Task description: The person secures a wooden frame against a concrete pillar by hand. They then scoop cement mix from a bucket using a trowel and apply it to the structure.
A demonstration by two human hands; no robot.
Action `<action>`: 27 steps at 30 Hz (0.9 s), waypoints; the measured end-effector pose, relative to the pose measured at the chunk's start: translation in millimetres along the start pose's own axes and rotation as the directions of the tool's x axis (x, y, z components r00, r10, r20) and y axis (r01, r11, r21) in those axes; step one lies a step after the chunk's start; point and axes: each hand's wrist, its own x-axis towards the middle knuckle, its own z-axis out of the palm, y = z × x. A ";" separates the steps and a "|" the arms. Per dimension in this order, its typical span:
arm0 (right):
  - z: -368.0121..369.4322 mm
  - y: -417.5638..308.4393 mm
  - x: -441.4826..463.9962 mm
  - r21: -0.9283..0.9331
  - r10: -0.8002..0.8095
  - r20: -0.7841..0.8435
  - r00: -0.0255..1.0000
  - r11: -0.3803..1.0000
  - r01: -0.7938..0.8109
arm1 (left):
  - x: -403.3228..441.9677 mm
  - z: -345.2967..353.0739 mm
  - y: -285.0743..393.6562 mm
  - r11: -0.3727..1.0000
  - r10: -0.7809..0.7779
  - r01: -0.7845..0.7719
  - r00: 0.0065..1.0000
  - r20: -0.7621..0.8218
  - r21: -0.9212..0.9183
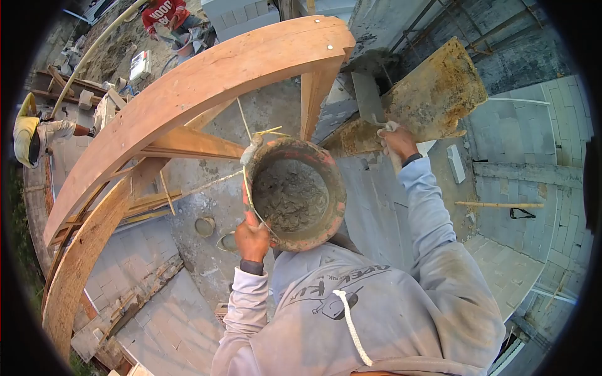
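Note:
My left hand is closed on the near-left rim of a mortar-smeared reddish bucket, where its wire handle also runs. Wet grey mortar lies inside the bucket, which is close in front of my body. Farther out to the right, my right hand grips a trowel. The trowel's grey blade points away from me, beside a stained, yellow-brown board and a dark patch of mortar at the wall corner. My fingers hide most of the trowel's handle.
A large curved wooden frame with braces arches across the left and front. Block walls rise on the right. Two other people, one in a red shirt and one in a yellow hat, are beyond the frame. A small pot stands below.

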 end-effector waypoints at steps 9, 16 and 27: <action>24.1 13.7 -107.8 -0.741 -0.520 0.516 0.680 0.126 0.659 | 0.6 3.2 1.7 0.998 0.013 -0.013 1.000 0.004 -0.067; 141.4 57.5 -92.8 -0.542 -0.477 0.652 0.590 0.252 0.802 | -13.1 15.4 0.0 0.958 0.138 -0.126 0.990 -0.030 0.259; 82.3 55.5 -125.0 -0.515 -0.485 0.591 0.645 0.389 0.764 | 7.1 6.8 -25.1 0.990 0.141 -0.141 0.990 -0.013 0.022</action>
